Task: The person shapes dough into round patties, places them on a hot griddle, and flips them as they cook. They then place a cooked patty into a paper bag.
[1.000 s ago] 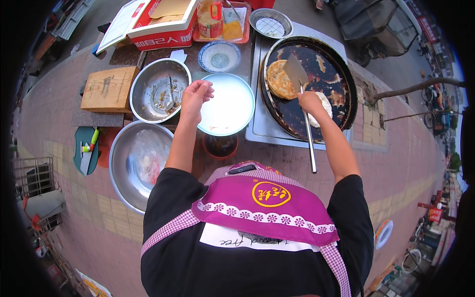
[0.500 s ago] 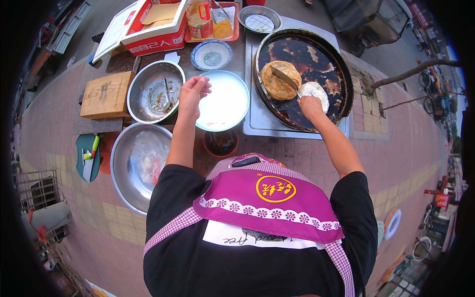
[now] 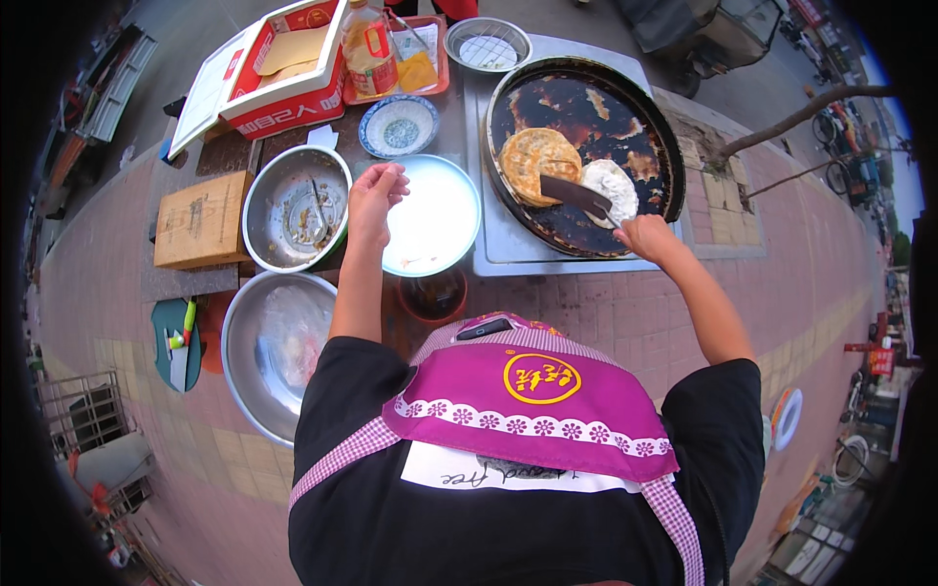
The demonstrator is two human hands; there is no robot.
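Observation:
My right hand [image 3: 640, 237] grips a spatula, its broad dark blade [image 3: 572, 195] angled from the lower edge of the browned flatbread [image 3: 537, 156] across toward the pale flatbread [image 3: 616, 181] beside it. Both breads lie in the large black round pan [image 3: 528, 98]. My left hand [image 3: 376, 195] is raised with curled fingers at the left side of a white round tray [image 3: 435, 215]; whatever it may hold is hidden. Just left of that hand is a steel bowl [image 3: 278, 195] with a spoon and food scraps.
Behind are a blue-patterned bowl [image 3: 399, 127], an oil jug [image 3: 366, 59], a wire-topped dish [image 3: 487, 46] and an open red-white box [image 3: 283, 107]. Left are a wooden box [image 3: 200, 220], a large basin [image 3: 249, 352] and a knife on a green board [image 3: 166, 342]. A branch [image 3: 801, 107] reaches in from the right.
The spatula blade has moved from over the browned bread down to its lower edge, toward the pale bread. My right hand has moved lower and right. The view has shifted slightly.

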